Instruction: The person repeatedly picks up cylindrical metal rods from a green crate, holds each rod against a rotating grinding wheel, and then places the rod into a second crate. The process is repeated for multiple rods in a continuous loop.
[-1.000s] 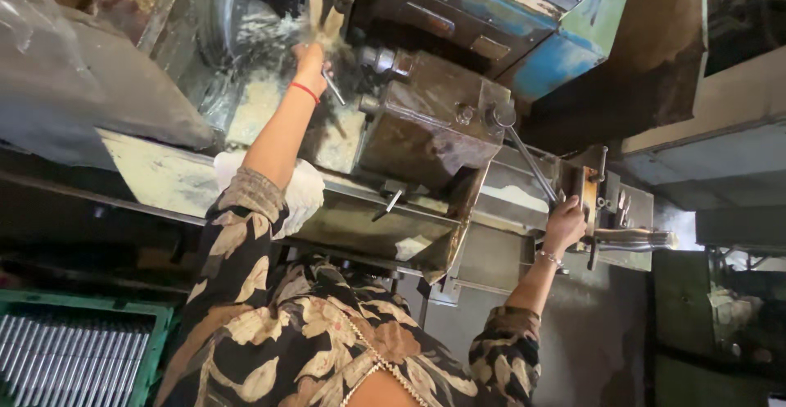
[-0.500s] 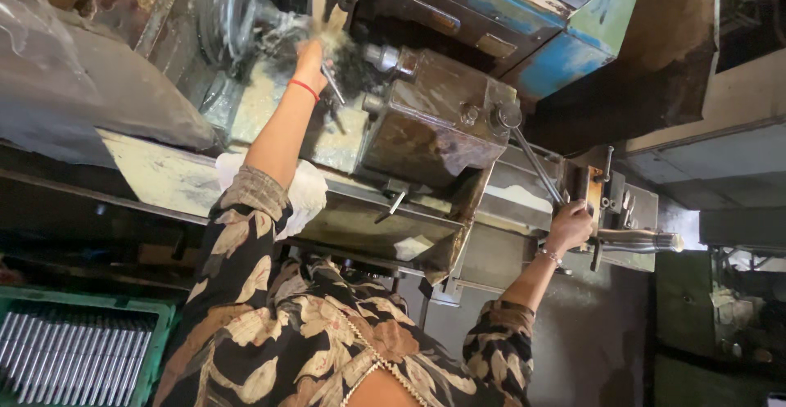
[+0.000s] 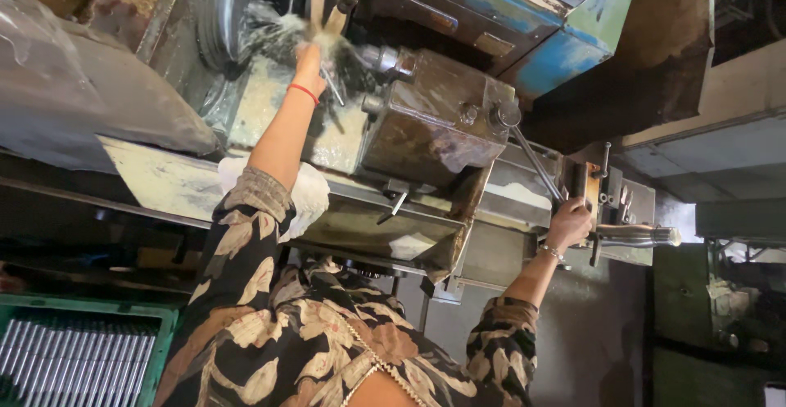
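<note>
Left hand (image 3: 313,53) reaches into wet spray, grip unclear; right hand (image 3: 569,223) closed around rigid steel lever (image 3: 536,161), likely slick, best gripped at its end.

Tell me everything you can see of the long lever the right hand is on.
The lever is a thin, straight rod of grey metal, bare and dull. It runs diagonally from a round hub on the grimy brown metal housing down to the right hand, which closes around its lower end, hiding the tip. Nothing else touches it. Just beyond the hand, a thicker shiny handle sticks out sideways.
</note>
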Tool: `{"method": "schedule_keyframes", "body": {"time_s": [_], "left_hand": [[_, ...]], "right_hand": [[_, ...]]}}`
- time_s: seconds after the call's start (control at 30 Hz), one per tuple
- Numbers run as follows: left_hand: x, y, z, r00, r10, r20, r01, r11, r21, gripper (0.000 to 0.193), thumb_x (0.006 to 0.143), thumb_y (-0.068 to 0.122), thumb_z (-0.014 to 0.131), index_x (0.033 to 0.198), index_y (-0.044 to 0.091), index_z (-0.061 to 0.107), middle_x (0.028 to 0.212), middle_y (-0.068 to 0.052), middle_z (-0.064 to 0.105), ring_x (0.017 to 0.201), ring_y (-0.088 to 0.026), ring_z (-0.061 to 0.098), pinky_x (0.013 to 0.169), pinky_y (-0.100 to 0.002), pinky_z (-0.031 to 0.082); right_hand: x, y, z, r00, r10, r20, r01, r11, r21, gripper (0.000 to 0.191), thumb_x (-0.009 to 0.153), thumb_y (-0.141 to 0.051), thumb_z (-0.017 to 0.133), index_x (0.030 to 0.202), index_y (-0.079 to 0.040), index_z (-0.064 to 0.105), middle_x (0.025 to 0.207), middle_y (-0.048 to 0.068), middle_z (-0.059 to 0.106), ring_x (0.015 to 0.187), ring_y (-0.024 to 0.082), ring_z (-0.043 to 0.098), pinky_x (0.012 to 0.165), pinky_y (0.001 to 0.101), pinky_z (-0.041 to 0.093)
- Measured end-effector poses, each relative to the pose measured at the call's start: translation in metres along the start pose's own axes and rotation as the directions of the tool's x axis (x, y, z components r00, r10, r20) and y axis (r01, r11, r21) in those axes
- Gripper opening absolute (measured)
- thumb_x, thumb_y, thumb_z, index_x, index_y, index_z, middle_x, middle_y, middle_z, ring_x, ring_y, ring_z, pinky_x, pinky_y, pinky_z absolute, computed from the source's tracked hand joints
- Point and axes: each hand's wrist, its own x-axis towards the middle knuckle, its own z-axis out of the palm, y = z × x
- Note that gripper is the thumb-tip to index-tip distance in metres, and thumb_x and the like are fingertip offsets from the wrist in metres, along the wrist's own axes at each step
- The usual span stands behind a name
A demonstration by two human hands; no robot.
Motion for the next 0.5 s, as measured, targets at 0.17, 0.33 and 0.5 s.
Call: {"method": "schedule_keyframes", "body": {"time_s": [0.17, 0.33, 0.5], "left_hand": [[0.002, 0.001, -0.003, 1.000, 0.004, 0.025, -0.004, 1.000, -0.007, 0.021, 0.093, 0.030, 0.061, 0.110, 0.021, 0.052, 0.096, -0.008, 0.060, 0.066, -0.025, 0.058, 0.050, -0.043, 0.046], [0.001, 0.002, -0.008, 0.988, 0.129, 0.085, -0.118, 0.985, -0.126, 0.030, 0.100, 0.025, 0.055, 0.130, 0.027, 0.049, 0.101, -0.007, 0.064, 0.070, -0.024, 0.061, 0.054, -0.042, 0.047], [0.000, 0.007, -0.012, 0.985, 0.041, 0.170, 0.000, 0.972, -0.235, 0.032, 0.103, 0.019, 0.055, 0.134, 0.027, 0.048, 0.098, -0.006, 0.057, 0.076, -0.024, 0.060, 0.064, -0.044, 0.050]], "right_hand": [[0.000, -0.003, -0.003, 0.999, 0.030, 0.032, -0.028, 0.998, -0.057, 0.061, 0.106, -0.045, 0.042, 0.088, 0.003, 0.076, 0.079, 0.032, 0.067, 0.075, 0.055, 0.065, 0.071, 0.0642, 0.051], [-0.006, -0.003, -0.004, 0.998, 0.027, 0.055, -0.026, 0.999, -0.028, 0.059, 0.107, -0.045, 0.041, 0.091, 0.000, 0.076, 0.079, 0.032, 0.068, 0.076, 0.054, 0.066, 0.070, 0.0638, 0.051], [-0.020, -0.002, -0.004, 0.998, 0.043, 0.056, -0.042, 0.999, -0.015, 0.059, 0.106, -0.045, 0.042, 0.088, 0.000, 0.076, 0.079, 0.030, 0.068, 0.076, 0.053, 0.066, 0.070, 0.0634, 0.051]]}}
